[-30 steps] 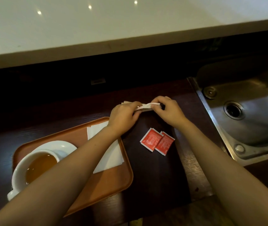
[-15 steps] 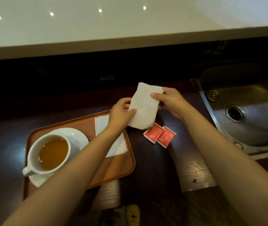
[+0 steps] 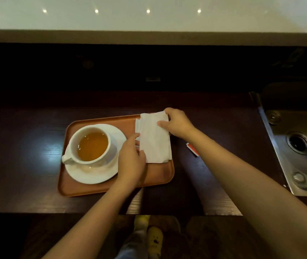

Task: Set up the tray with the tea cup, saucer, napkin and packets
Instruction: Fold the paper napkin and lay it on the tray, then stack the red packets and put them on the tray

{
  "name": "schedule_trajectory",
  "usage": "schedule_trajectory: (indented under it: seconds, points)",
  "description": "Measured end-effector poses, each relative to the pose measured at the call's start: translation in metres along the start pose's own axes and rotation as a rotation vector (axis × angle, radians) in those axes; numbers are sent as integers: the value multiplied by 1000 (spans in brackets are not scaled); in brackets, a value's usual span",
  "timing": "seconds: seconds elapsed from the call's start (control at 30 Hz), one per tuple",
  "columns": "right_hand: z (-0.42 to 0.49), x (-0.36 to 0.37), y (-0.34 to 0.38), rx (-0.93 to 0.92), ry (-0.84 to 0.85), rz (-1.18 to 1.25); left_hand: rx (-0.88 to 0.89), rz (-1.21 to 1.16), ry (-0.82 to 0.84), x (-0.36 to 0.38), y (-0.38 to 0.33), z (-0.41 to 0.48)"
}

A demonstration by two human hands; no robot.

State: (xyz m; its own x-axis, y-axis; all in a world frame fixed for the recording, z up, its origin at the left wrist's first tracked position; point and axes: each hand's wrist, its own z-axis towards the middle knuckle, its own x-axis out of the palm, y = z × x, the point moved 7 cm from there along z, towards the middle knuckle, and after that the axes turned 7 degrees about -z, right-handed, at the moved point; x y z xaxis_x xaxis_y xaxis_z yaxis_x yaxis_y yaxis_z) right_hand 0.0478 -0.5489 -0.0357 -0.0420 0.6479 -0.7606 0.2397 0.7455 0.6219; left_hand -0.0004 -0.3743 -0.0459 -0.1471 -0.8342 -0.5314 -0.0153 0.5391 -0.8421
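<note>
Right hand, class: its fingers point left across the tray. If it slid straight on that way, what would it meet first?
The right hand already lies on the white napkin. Further left, it would likely reach the saucer rim, then the tea cup, though heights are unclear.

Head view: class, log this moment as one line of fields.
stage: placing napkin | both hands' grip: folded white paper napkin | on: orange plastic tray | off tray: red packet on dark wooden counter
</note>
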Motion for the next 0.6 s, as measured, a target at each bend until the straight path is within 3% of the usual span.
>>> schedule_trajectory:
  seconds: [0.17,0.33,0.6]
  points:
    - [0,7,-3,-29,-76,-115,88,127,-49,-7,0,-6]
    - [-16,-26,-41,85,-190,-21,241,199,-48,-1,-25,-12]
    - [-99,-66,-125,302,-160,-353,430,252,252,87,-92,-20]
